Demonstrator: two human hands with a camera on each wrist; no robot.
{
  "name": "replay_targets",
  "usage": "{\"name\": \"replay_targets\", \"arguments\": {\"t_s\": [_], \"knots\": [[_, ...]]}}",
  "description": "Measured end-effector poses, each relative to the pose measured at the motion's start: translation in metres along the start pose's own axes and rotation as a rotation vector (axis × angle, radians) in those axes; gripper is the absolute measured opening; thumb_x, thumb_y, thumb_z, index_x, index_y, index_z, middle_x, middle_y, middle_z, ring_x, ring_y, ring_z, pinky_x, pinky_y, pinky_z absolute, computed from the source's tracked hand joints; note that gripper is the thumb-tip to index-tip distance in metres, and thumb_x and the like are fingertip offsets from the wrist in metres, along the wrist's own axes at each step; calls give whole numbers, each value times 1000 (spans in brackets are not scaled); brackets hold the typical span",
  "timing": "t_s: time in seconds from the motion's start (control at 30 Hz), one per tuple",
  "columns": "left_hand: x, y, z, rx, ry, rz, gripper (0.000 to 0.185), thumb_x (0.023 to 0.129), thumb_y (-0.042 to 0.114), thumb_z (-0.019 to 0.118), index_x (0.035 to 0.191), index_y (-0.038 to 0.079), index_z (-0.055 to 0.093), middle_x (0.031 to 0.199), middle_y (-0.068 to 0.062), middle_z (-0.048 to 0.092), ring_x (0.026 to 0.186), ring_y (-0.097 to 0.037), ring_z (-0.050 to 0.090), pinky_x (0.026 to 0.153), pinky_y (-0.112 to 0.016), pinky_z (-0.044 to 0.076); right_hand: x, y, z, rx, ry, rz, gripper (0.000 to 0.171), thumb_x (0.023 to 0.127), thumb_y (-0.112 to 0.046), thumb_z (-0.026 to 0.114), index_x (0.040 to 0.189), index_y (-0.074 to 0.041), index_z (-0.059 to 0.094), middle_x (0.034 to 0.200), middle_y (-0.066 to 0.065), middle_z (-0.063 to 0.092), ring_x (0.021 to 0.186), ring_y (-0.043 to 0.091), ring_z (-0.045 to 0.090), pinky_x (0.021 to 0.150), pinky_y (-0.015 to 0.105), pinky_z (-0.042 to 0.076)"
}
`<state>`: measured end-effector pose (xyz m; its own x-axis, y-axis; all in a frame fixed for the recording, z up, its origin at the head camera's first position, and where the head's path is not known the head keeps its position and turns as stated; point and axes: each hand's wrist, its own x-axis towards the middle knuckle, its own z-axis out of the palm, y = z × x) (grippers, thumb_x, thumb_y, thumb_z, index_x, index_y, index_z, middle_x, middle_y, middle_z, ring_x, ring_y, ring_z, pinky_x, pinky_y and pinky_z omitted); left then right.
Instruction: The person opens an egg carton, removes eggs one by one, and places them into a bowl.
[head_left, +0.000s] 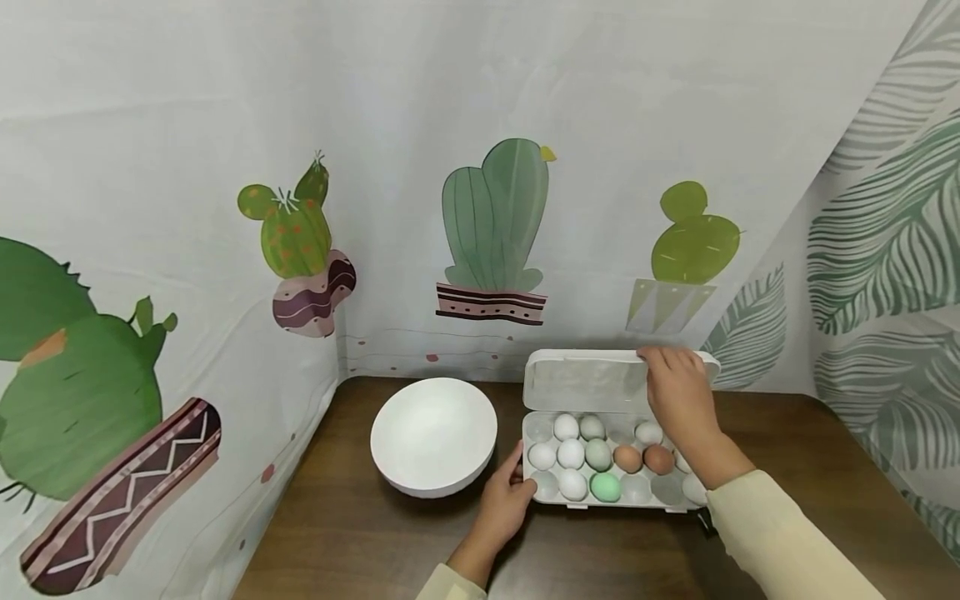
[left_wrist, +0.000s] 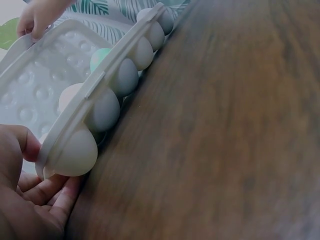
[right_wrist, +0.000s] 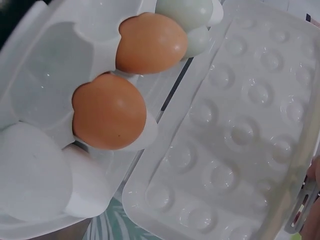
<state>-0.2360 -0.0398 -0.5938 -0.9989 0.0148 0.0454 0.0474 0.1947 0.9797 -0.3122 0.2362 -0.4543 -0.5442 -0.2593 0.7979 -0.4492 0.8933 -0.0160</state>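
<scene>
A pale plastic egg carton stands open on the table, its lid raised toward the wall. White, pale green and brown eggs sit in its cups, with one bright mint-green egg in the front row; several cups are bare. My left hand grips the carton's left end. In the left wrist view its thumb is on the rim and the fingers are underneath. My right hand holds the lid's upper edge near its right end. The right wrist view shows two brown eggs close up, including a darker egg.
Just left of the carton is a large white bowl, with nothing seen inside. Both stand on a dark brown wooden table. Behind the table hangs a cloth printed with cacti, and leaf-patterned cloth is at the right.
</scene>
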Motion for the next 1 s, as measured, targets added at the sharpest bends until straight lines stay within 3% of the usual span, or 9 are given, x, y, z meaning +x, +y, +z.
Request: {"name": "replay_targets", "arguments": {"t_s": [0.17, 0.43, 1.0], "knots": [[0, 0, -1, -1, 2, 2, 72, 81, 3, 60, 151, 10, 46, 101, -9, 69, 88, -9, 60, 78, -17, 48, 4, 2, 6, 15, 23, 8, 18, 89, 7, 59, 105, -1, 63, 95, 18, 67, 90, 42, 63, 89, 55, 46], [0, -1, -1, 8, 3, 3, 72, 81, 3, 60, 152, 11, 46, 100, -9, 69, 87, -8, 60, 78, -17, 48, 8, 4, 10, 26, 26, 7, 20, 86, 9, 61, 104, 0, 64, 95, 19, 68, 89, 42, 64, 87, 55, 46], [-1, -2, 0, 18, 5, 2, 71, 83, 4, 61, 152, 13, 46, 102, -8, 69, 87, -8, 59, 77, -17, 48, 10, 10, 13, 59, -9, -12, 31, 83, 11, 60, 112, 2, 64, 111, 21, 70, 103, 42, 64, 98, 55, 45]]}}
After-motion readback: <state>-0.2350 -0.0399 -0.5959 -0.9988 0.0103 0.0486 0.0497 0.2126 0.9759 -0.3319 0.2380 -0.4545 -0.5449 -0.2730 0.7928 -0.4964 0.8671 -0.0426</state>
